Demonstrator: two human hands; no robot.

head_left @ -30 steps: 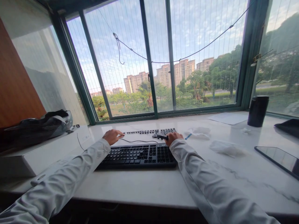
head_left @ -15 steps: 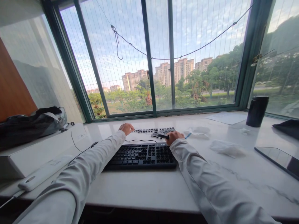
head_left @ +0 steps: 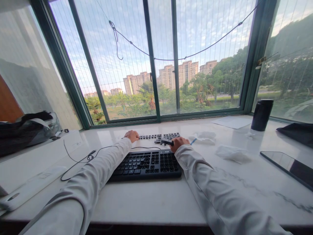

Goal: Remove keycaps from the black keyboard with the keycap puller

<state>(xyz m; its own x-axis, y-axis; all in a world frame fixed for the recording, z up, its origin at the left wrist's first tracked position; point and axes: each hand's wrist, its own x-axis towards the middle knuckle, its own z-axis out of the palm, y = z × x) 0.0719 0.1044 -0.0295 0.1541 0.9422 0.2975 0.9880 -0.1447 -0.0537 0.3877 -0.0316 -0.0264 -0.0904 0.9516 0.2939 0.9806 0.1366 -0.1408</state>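
A black keyboard (head_left: 146, 163) lies on the white marble counter (head_left: 151, 199) in front of me. Behind it sit rows of loose black keycaps (head_left: 160, 136). My left hand (head_left: 131, 135) rests at the left end of those rows, fingers curled down onto the counter. My right hand (head_left: 179, 143) sits just behind the keyboard's right end and grips a small black tool (head_left: 167, 142) that points left over the keycaps. A thin black cable (head_left: 78, 160) runs from the keyboard's back toward the left.
A black cylinder (head_left: 262, 115) stands at the back right by a sheet of paper (head_left: 232, 122). Crumpled tissues (head_left: 232, 154) lie right of the keyboard. A dark tablet (head_left: 290, 168) lies at the right edge. A dark bag (head_left: 26, 129) sits at left.
My left hand has moved right, from the counter left of the keycap rows to their left end. The view has shifted, showing more of the cable. My right hand has stayed put with the tool.
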